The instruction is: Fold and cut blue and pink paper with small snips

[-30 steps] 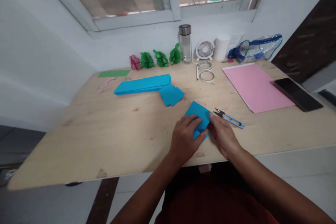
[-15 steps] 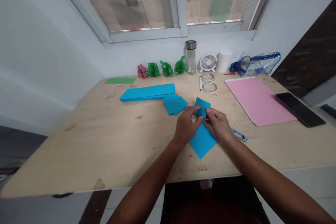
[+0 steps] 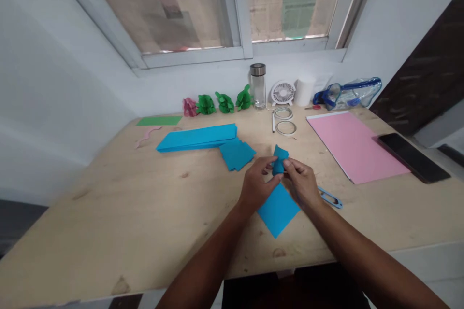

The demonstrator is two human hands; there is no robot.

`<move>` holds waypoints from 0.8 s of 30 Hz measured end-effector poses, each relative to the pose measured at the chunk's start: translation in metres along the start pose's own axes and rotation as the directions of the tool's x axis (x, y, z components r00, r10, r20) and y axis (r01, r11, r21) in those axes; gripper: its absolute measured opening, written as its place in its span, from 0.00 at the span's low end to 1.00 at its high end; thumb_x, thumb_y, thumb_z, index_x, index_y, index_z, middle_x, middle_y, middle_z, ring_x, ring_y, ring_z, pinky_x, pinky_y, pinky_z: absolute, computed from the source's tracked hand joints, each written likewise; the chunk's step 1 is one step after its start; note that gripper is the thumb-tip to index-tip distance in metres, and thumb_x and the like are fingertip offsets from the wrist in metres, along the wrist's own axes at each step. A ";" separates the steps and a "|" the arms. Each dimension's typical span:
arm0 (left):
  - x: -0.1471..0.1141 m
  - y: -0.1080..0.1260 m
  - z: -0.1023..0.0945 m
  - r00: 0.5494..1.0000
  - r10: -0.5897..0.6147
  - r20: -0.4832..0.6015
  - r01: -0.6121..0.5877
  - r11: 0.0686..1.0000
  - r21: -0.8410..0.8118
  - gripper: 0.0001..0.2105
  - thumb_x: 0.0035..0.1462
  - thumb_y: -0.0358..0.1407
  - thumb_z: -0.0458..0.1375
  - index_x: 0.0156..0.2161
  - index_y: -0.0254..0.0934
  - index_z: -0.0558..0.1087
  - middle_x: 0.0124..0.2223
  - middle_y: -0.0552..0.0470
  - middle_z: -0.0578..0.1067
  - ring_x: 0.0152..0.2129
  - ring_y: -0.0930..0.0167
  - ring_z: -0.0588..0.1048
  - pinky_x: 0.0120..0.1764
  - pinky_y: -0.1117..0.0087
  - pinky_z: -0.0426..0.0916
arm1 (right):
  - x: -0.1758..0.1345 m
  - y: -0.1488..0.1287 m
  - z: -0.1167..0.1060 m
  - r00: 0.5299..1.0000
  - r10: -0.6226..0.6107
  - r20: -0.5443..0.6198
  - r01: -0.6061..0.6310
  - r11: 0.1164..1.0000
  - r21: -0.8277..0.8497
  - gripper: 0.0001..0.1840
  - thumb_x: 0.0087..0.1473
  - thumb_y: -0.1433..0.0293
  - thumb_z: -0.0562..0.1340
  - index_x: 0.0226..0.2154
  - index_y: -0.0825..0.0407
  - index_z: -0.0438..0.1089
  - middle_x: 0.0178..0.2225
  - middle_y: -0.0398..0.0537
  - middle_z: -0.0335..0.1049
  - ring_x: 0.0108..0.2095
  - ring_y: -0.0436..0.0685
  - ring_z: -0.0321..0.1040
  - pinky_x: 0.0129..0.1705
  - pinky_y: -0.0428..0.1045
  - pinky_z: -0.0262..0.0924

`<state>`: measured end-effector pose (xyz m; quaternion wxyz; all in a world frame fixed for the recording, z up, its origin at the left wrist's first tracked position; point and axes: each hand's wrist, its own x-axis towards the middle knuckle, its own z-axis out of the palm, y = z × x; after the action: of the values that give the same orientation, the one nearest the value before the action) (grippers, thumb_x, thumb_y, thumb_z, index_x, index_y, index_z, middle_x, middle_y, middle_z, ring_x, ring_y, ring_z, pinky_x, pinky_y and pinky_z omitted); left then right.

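Observation:
Between both hands is a small folded piece of blue paper (image 3: 280, 160), held up above the table and bent along its length. My left hand (image 3: 256, 181) pinches its left side and lower end with thumb and fingers. My right hand (image 3: 301, 178) is closed on the right edge, thumb on top. Beneath the hands a blue paper square (image 3: 278, 212) lies flat, one corner pointing toward me. To the left sits a small stack of blue squares (image 3: 237, 154), touching a long stack of blue paper strips (image 3: 197, 138).
A blue cutter (image 3: 330, 198) lies just right of my right hand. Farther right are pink paper (image 3: 357, 147) and a phone (image 3: 413, 157). Along the wall stand green paper turtles (image 3: 224, 102), a glass bottle (image 3: 258, 87), a small fan (image 3: 283, 92) and a clear pouch (image 3: 355, 92). Tape rolls (image 3: 286, 128) lie before the fan.
The held paper has turned and now looks narrower and more bent. Both hands still grip it. The camera view has tilted slightly, so the table sits lower in the picture.

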<state>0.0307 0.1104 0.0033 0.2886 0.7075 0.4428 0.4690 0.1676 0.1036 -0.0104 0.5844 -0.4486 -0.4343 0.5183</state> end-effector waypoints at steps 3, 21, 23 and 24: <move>-0.003 -0.001 0.000 1.000 -0.011 -0.009 0.011 0.999 -0.031 0.17 0.49 0.32 0.61 0.47 0.40 0.71 0.41 0.50 0.75 0.36 0.70 0.73 0.35 0.70 0.70 | 0.000 0.001 -0.001 1.000 -0.004 0.000 0.004 1.000 -0.011 0.15 0.50 0.56 0.64 0.30 0.51 0.73 0.24 0.41 0.66 0.26 0.52 0.62 0.30 0.46 0.57; -0.009 0.010 -0.003 0.991 -0.128 -0.027 0.120 0.973 -0.198 0.10 0.53 0.33 0.56 0.41 0.37 0.75 0.40 0.49 0.79 0.36 0.69 0.76 0.39 0.69 0.71 | -0.006 -0.006 -0.001 0.999 0.004 -0.042 -0.009 0.995 -0.103 0.19 0.47 0.56 0.65 0.38 0.50 0.76 0.31 0.45 0.76 0.31 0.56 0.70 0.36 0.50 0.64; -0.008 0.010 -0.003 0.991 -0.128 -0.031 0.119 0.970 -0.214 0.09 0.53 0.32 0.56 0.39 0.36 0.76 0.42 0.48 0.79 0.38 0.68 0.76 0.40 0.69 0.71 | -0.006 -0.007 0.000 0.999 0.010 -0.031 -0.013 0.995 -0.095 0.19 0.48 0.56 0.65 0.39 0.50 0.76 0.32 0.45 0.76 0.31 0.56 0.70 0.36 0.51 0.65; -0.008 0.010 -0.003 0.991 -0.129 -0.035 0.118 0.968 -0.221 0.08 0.53 0.32 0.56 0.38 0.36 0.76 0.42 0.48 0.79 0.39 0.68 0.76 0.40 0.69 0.71 | -0.006 -0.007 0.000 1.000 0.015 -0.028 -0.017 0.996 -0.087 0.19 0.48 0.57 0.65 0.40 0.50 0.76 0.32 0.45 0.76 0.31 0.56 0.70 0.37 0.51 0.65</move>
<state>0.0300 0.0988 0.0098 0.3824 0.6306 0.4388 0.5133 0.1686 0.0975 -0.0039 0.5659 -0.4841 -0.4450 0.4973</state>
